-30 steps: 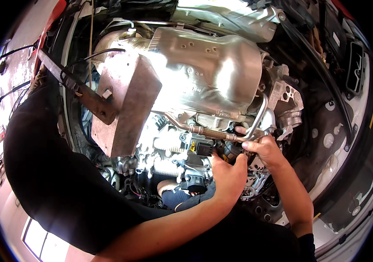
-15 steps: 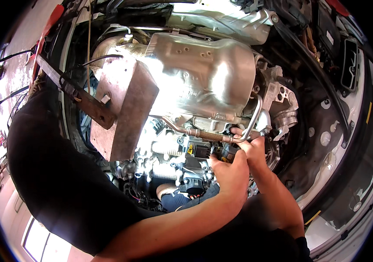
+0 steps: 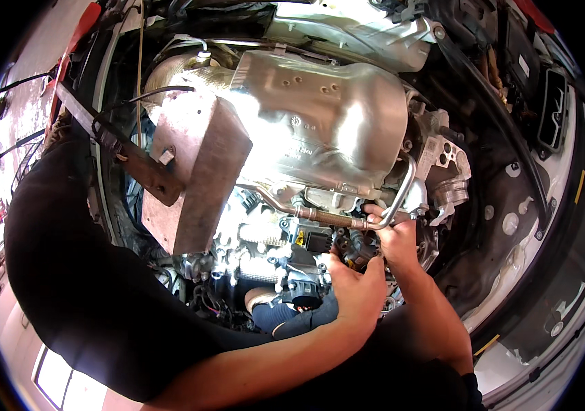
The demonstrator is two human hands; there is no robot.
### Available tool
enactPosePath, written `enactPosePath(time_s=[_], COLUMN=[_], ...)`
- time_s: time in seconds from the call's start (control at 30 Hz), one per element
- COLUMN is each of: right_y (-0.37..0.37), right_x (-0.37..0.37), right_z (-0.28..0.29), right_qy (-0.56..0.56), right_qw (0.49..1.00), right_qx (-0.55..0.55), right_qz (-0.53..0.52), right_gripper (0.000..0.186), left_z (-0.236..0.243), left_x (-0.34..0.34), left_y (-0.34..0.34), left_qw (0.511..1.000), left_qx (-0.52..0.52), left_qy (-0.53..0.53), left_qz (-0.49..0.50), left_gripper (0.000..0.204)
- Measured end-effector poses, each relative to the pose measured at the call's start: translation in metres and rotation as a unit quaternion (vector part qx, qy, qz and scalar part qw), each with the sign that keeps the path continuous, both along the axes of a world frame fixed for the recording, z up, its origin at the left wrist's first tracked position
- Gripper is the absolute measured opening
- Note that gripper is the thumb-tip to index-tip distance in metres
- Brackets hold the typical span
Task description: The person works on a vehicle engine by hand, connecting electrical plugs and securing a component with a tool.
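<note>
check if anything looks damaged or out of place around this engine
The flat metal bar slanting across the angular block at left stands out: its lower end looks brown, perhaps rusted, unlike the bright silver cover nearby. No spill is evident.

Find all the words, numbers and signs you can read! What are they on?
None reads clearly.
Stamped marks on the silver cover: too blurred.
Square patterned patch on the metal bracket: too small.
Yellow label on the black block: too small.
White label on the dark box: too small.
</note>
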State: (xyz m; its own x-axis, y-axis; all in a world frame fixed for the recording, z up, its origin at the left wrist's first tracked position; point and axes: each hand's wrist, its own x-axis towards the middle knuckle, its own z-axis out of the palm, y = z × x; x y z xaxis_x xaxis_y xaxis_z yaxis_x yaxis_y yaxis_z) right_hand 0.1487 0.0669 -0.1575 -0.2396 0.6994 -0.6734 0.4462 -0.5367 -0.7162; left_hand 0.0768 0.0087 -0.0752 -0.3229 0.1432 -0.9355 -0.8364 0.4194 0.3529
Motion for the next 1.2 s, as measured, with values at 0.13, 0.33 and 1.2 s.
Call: enactPosePath(time_s=[0.13, 0.33, 1.2], right_y=[-0.002, 0.001, -0.009], right_x=[0.002, 0.001, -0.011], right_z=[-0.006, -0.001, 0.005], right_qy=[0.009, 0.024, -0.126], right_qw=[1.0, 0.999, 0.984], right_qx=[0.015, -0.031, 0.127], right_qz=[-0.009, -0.031, -0.002], right_gripper=[0.016, 0.019, 0.017], left_z=[-0.008, -0.007, -0.008], left_x=[-0.005, -0.014, -0.023], left_y=[-0.015, -0.017, -0.01], left_qw=[0.997, 0.998, 0.998], left_qx=[0.007, 0.042, 0.031], left_qy=[0.002, -0.004, 0.005], left_qz=[-0.08, -0.039, -0.054], left_gripper=[0.054, 0.048, 0.034])
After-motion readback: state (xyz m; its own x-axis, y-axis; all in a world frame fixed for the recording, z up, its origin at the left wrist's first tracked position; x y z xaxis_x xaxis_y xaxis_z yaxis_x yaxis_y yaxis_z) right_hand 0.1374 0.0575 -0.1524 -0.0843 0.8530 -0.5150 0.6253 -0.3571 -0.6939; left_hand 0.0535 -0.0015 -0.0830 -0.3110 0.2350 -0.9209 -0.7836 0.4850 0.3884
